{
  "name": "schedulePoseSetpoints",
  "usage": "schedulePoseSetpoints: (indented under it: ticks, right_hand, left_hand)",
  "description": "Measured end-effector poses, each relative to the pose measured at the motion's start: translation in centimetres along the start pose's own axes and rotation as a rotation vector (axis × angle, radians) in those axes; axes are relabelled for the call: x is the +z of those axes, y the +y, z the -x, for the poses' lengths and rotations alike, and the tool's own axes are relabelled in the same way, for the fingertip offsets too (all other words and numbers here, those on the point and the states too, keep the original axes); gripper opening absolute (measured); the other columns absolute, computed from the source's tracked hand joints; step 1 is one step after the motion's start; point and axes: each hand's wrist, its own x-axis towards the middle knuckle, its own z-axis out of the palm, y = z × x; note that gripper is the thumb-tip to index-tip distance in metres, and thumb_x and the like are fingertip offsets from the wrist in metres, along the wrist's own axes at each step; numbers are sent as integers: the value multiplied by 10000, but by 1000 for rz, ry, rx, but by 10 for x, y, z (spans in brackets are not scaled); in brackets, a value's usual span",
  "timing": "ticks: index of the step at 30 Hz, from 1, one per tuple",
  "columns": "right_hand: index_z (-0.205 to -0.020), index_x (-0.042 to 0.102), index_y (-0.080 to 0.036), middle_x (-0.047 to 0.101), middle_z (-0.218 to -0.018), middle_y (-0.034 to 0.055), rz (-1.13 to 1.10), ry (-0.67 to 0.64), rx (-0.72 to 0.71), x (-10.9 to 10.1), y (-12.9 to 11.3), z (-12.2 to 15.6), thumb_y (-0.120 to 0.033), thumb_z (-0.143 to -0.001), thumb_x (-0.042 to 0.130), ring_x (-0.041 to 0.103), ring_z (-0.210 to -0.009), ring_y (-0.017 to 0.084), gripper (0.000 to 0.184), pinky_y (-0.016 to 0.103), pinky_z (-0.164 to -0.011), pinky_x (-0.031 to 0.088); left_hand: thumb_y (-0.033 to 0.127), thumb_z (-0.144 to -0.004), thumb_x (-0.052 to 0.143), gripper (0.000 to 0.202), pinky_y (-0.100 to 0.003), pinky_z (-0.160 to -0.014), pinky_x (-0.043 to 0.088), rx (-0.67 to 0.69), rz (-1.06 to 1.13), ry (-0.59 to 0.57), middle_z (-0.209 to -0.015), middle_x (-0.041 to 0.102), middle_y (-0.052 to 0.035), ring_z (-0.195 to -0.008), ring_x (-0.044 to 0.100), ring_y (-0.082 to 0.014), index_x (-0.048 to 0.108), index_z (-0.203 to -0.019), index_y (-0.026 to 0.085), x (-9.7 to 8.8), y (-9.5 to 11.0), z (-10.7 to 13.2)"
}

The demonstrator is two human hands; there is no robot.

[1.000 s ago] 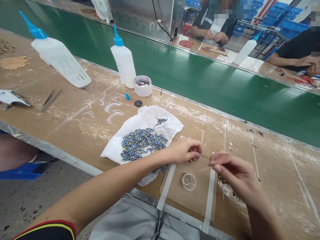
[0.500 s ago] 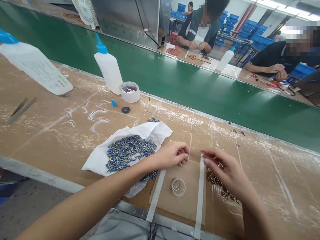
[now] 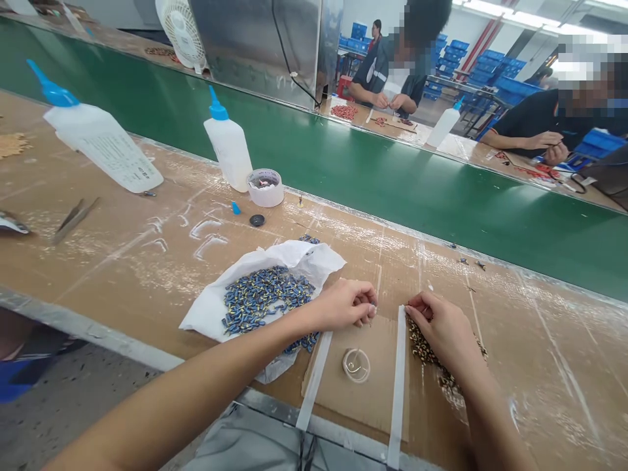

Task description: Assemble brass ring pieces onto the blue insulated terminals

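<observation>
My left hand (image 3: 346, 303) rests on the cardboard work mat (image 3: 366, 399) with its fingers curled and pinched on something too small to name. Just left of it lies white paper (image 3: 294, 258) holding a heap of small blue parts (image 3: 265, 297). My right hand (image 3: 441, 327) lies over a pile of small dark speckled parts (image 3: 420, 348), fingers bent down into them. Between the hands run two white tape strips (image 3: 396, 379), and a small clear round cap (image 3: 356, 364) sits on the mat below the hands.
Two white squeeze bottles with blue nozzles (image 3: 228, 147) (image 3: 101, 140), a white roll of tape (image 3: 265, 188), a black disc (image 3: 256, 220) and tweezers (image 3: 73, 219) lie farther left. A green conveyor belt (image 3: 392, 176) runs behind. Two people work across it.
My right hand has dropped from above the mat down onto the dark parts pile. My left hand has stayed pinched in about the same spot. The view shifted slightly.
</observation>
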Motion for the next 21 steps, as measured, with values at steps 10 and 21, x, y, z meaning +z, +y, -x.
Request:
schedulePoseSetpoints:
  ticks: [10,21]
  right_hand:
    - [-874,658,-214,711,-818,54,-411,123,13,-5,-6,2,-457,-833,633,645,-724,221,248,342,-665,473]
    - [-922,719,-202,735,-858,50,-947,131,55,13,-40,10,-421,-777,748,660,-781,186,264,317,-725,538]
  left_hand:
    - [97,-830,546,101,-199,-590,482,72,-158,75,-717,653,-7,-626,607,-103,618,-890,135,0,4,2]
    - [195,-861,598,117,-256,-646,542,111,43,162,-707,669,-18,-626,638,-121,645,-945,127,2,5,2]
